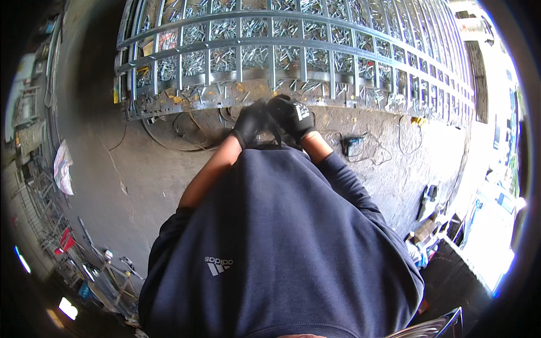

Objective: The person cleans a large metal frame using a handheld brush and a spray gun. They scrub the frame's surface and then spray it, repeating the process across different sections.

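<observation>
Gloves [286, 107] on; left hand [251, 121] and right hand [291, 117] close together by counter [214, 101] edge, can't tell grip. Metal frame [270, 41] just beyond, on counter. Imo snug fit helps near loose metal bits [284, 28].

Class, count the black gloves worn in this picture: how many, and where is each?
2: the left glove and the right glove, close together between the dark sweatshirt and the metal grille; the left one is blurred.

Fence ahead, room at sides

Ahead of the left hand [251, 121] and the right hand [291, 116], the metal fence [271, 41] blocks; narrow gaps open between its bars. Sideways, before the table [194, 103] edge, passage is free. Cables [164, 146] lie on the floor [152, 191].
</observation>
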{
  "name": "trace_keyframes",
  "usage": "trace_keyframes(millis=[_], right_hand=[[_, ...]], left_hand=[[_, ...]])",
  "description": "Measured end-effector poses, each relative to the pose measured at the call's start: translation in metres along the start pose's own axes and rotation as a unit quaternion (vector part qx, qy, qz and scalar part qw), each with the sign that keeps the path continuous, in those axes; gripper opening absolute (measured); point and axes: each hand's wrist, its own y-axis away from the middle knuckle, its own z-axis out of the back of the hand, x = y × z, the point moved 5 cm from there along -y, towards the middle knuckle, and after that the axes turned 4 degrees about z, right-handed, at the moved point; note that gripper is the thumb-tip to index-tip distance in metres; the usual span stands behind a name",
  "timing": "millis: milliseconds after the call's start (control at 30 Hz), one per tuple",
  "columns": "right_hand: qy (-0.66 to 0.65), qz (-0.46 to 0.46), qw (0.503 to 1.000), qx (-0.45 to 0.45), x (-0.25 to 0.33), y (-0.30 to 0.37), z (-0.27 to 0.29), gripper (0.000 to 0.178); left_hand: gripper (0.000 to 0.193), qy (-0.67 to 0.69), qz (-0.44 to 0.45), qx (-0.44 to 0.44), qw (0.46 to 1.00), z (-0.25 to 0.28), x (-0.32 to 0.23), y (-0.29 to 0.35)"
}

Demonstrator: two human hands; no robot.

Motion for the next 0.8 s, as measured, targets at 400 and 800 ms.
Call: trace_keyframes(millis=[400,800], right_hand=[[0.112,0.032,0.965,0.237,-0.23,-0.143,0.055,0.035],[0.352,0.327,0.864,0.151,-0.339,-0.271,-0.048,0.019]], left_hand=[[0.051,0.288,0.057,-0.169,0.941,-0.059,0.091,-0.074],[0.034,0.341,0.128,-0.29,0.885,-0.019,0.125,-0.141]])
